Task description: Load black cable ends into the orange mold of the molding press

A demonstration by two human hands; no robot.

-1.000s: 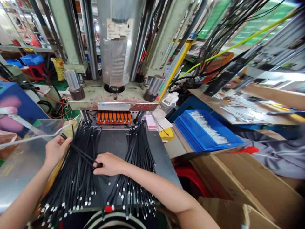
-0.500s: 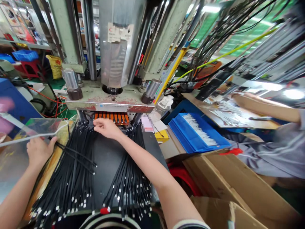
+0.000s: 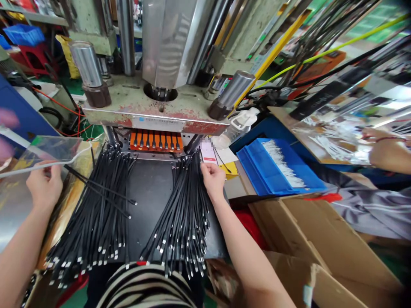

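My left hand is at the left, fingers curled by the edge of a clear plastic sheet; what they hold, if anything, is hidden. A few loose black cables reach close to it across the left cable bundle. My right hand is closed in a pinch beside the top of the right cable bundle; I cannot make out anything between its fingertips. Between the bundles shows the black table. Beyond it, an orange mould carries several black cable ends in its slots, under the press plate.
Two steel posts rise from the press plate. At right are a blue bin of white pieces, a plastic bottle and open cardboard boxes. A co-worker's arm is over the neighbouring bench.
My right hand has moved right, from before the orange mould to the right cable bundle. My left hand has shifted slightly, its fingers more curled. The view has tilted down.
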